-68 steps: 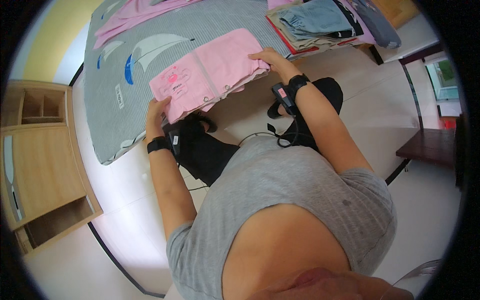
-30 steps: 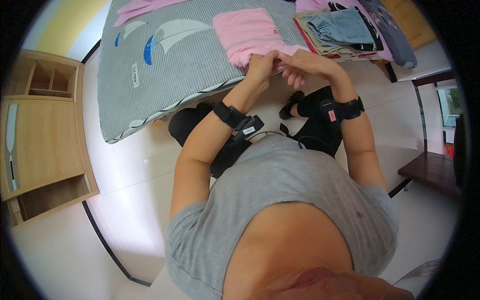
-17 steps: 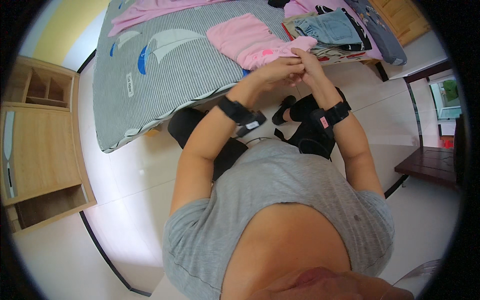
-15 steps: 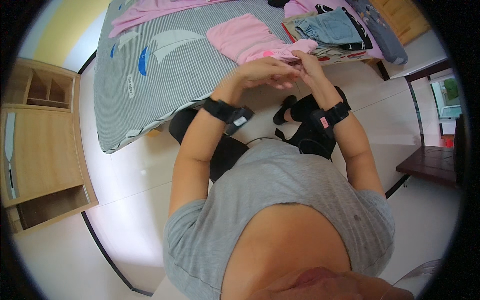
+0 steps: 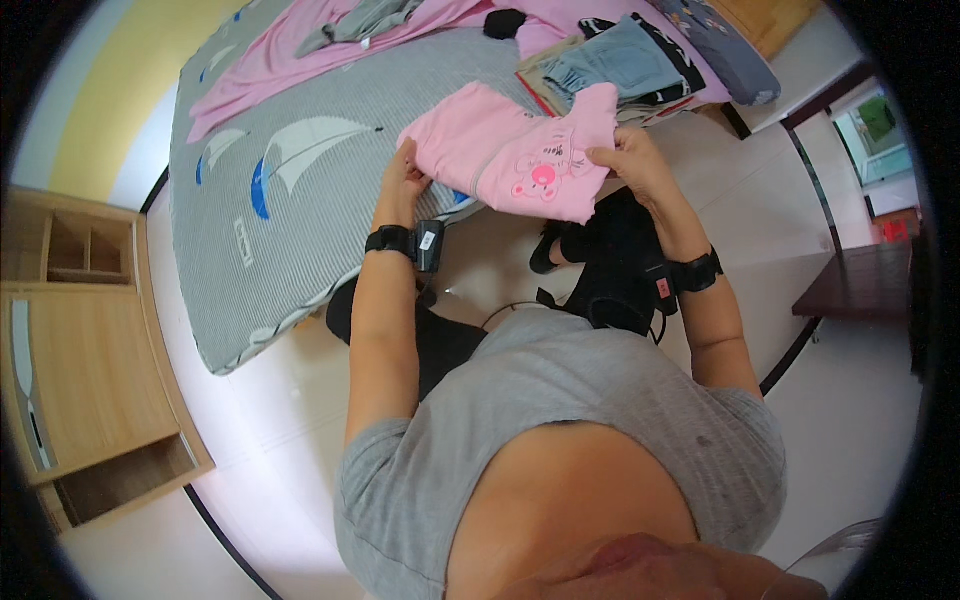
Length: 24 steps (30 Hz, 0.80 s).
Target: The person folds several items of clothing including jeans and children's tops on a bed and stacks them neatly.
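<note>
A pink garment (image 5: 500, 150) with a printed cartoon face is folded into a loose bundle and lifted at the bed's near edge. Its left end is gripped by my left hand (image 5: 404, 172), whose fingers are partly hidden by the cloth. At the right end, my right hand (image 5: 635, 165) pinches the fabric with the thumb on top. The garment's right corner sticks up past that hand. Just beyond it lies a stack of folded clothes with light blue denim shorts (image 5: 620, 62) on top.
The bed (image 5: 310, 255) has a grey striped sheet with sailboats. Across its far side lie a pink cloth (image 5: 240, 85), a grey garment (image 5: 365, 28) and a small black item (image 5: 505, 23). A wooden cabinet (image 5: 90, 370) stands at left, a dark wooden bench (image 5: 855, 280) at right.
My hands have moved apart, the left one taking hold of the garment's left end. The garment has been raised off the bed and spread toward me, its printed face now showing.
</note>
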Motion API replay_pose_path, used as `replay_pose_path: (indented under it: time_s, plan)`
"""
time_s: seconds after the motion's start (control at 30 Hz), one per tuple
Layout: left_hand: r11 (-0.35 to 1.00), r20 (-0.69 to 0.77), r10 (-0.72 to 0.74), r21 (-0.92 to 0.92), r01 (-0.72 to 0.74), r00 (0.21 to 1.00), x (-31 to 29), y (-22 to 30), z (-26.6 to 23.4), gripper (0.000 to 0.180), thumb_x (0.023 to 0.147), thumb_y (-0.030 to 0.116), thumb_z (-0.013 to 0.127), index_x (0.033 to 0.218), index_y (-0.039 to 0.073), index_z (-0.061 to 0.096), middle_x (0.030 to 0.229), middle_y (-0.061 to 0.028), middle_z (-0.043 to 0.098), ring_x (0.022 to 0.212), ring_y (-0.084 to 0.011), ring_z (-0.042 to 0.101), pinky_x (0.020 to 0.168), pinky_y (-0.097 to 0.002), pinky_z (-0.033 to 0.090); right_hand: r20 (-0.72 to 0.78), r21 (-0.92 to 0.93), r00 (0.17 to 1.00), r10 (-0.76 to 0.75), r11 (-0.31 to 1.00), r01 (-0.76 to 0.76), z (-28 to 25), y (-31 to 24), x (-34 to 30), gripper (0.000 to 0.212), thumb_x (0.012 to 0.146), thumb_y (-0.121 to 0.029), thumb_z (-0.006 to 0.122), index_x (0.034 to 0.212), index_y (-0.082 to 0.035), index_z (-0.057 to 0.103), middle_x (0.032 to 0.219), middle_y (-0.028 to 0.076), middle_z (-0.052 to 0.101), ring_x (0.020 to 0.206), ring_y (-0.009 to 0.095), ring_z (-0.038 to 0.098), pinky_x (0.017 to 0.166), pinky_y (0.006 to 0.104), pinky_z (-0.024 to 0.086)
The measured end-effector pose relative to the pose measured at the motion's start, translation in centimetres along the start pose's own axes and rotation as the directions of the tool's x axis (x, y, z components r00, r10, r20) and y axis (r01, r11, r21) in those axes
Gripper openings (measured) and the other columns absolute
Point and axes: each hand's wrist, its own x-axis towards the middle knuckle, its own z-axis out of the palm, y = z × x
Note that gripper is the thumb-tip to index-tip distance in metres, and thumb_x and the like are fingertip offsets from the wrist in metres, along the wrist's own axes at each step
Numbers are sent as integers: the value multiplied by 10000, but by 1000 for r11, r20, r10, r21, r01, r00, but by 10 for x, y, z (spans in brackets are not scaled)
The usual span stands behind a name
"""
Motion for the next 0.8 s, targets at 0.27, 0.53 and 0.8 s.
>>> replay_pose_path:
  time_s: [0.27,0.53,0.8]
  plan:
    - [966,105,-101,250,72,989,-20,34,17,447,729,21,575,1133,-84,414,1116,-179,499,996,-285,510,898,-386,409,163,-139,968,-190,967,213,-42,-10,18,196,711,-94,600,856,37,608,736,10,591,630,65,526,581,206,420]
    - [949,497,127,190,-251,858,-113,77,104,542,634,-2,557,1142,-95,393,1110,-191,507,1023,-294,510,915,-399,397,-39,-218,956,-291,936,276,-167,-44,99,302,719,-204,594,975,-45,587,897,90,608,795,196,566,691,340,445]
    - [971,500,77,158,-178,862,-86,-21,236,522,591,-48,547,1099,-77,433,1066,-147,518,978,-272,512,879,-365,418,-225,-548,857,-464,787,282,-287,-72,168,195,652,-118,589,826,-37,622,756,99,606,720,197,537,656,307,422]
